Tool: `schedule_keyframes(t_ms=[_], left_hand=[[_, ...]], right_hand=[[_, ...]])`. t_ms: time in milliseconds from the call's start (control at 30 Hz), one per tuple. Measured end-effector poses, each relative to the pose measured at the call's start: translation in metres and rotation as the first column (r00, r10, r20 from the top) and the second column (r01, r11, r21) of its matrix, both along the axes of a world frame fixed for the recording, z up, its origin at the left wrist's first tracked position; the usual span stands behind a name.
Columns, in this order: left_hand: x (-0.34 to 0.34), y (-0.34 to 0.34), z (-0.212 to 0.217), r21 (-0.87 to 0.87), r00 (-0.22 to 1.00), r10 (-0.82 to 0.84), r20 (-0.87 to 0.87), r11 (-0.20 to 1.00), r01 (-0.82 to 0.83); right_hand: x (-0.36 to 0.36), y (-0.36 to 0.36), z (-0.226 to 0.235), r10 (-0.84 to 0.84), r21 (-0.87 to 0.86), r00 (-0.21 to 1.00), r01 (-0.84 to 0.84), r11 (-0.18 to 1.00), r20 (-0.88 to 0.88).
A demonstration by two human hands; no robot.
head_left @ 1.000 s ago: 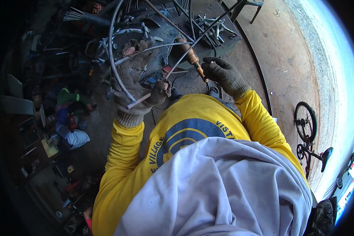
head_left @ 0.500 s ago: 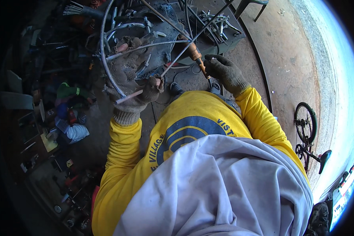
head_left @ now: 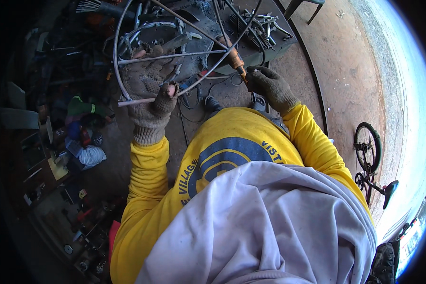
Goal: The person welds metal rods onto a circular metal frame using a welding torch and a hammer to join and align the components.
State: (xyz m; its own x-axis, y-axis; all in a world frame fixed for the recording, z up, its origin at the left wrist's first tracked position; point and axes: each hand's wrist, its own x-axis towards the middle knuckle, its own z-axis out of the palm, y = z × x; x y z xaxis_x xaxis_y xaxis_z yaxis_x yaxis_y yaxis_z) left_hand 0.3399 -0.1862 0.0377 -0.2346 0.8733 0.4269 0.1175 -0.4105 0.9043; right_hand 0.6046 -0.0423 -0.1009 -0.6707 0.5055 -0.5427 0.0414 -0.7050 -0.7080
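Note:
My left hand point(head_left: 149, 90), in a worn brown knit glove with bare fingertips showing, is closed on a frame of bent metal rods point(head_left: 187, 55). Its curved and straight bars spread over the workbench and cross near the middle. At the left, one short bar end juts out past my thumb. My right hand point(head_left: 272, 87), also gloved, has its fingers curled at the near end of an orange-brown handled tool point(head_left: 234, 59). The tool's far end reaches the crossing of the rods; its exact kind I cannot make out.
The dark workbench point(head_left: 281, 49) carries a heap of metal tools point(head_left: 262, 28). A cable point(head_left: 212, 90) loops on the floor by my shoes. At the left a person in a green top point(head_left: 87, 109) is low down among clutter. A bicycle point(head_left: 368, 151) is at the right, a chair point(head_left: 303, 7) beyond the bench.
My left hand has shifted slightly left and up, turning the rod frame so its near bar end lies flatter and farther left. My right hand and the tool have barely moved.

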Motion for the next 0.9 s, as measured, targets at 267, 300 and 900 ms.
schedule_keyframes(t_ms=[267,300,900], left_hand=[[0.011,-0.008,0.015,-0.066,0.974,0.011,0.226,0.998,0.005],[0.021,-0.005,0.021,-0.071,0.995,0.087,0.039,0.994,-0.084],[0.032,-0.006,0.036,0.061,0.948,0.155,-0.280,0.988,-0.143]], right_hand=[[-0.001,0.001,0.027,-0.026,0.096,0.999,0.030,0.995,-0.040],[-0.001,0.004,0.033,0.014,0.249,0.999,-0.003,0.968,-0.043],[-0.003,0.007,0.096,-0.060,0.975,0.995,-0.095,-0.200,0.085]])
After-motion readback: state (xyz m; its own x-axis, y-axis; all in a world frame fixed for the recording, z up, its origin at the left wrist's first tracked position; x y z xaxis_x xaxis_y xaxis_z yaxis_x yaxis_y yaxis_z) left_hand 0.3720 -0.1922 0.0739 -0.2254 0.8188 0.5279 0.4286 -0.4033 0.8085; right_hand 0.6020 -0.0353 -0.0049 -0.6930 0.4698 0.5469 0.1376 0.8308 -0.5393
